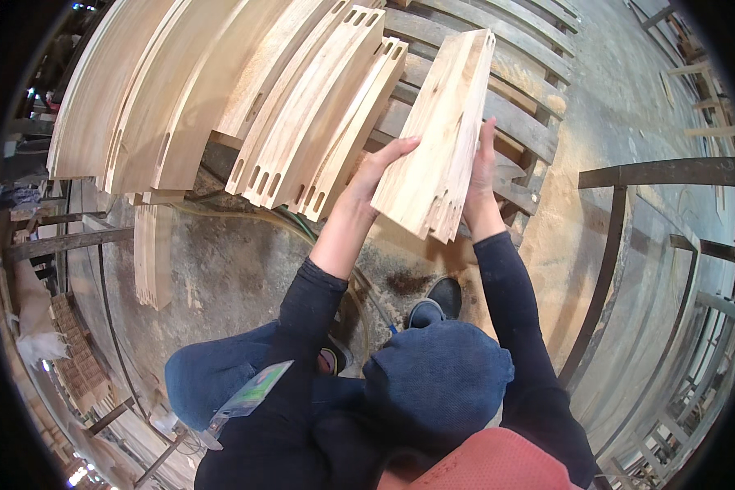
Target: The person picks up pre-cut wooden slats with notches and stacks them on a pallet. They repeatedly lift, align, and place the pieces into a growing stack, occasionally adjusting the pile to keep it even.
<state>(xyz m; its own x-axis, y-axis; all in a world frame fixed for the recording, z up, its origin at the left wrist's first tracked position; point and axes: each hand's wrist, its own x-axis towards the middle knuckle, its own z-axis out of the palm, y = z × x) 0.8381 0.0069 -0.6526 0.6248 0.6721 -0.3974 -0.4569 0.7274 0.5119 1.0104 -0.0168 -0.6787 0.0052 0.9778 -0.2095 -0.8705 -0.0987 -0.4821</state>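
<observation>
Between my two hands is a bundle of pale wooden boards, held tilted with its slotted ends toward me. My left hand grips the bundle's left edge, thumb on the top face. Along its right edge my right hand is closed, fingers partly hidden behind the wood. Just left of the bundle stand stacked boards with oval slots cut in their ends. A slatted wooden pallet lies beneath and beyond the held boards.
Larger wooden boards are stacked at the far left. A hose runs across the dusty floor near my feet. Metal frames stand at the right, and a dark bar juts in at the left. Sawdust covers the floor beside the pallet.
</observation>
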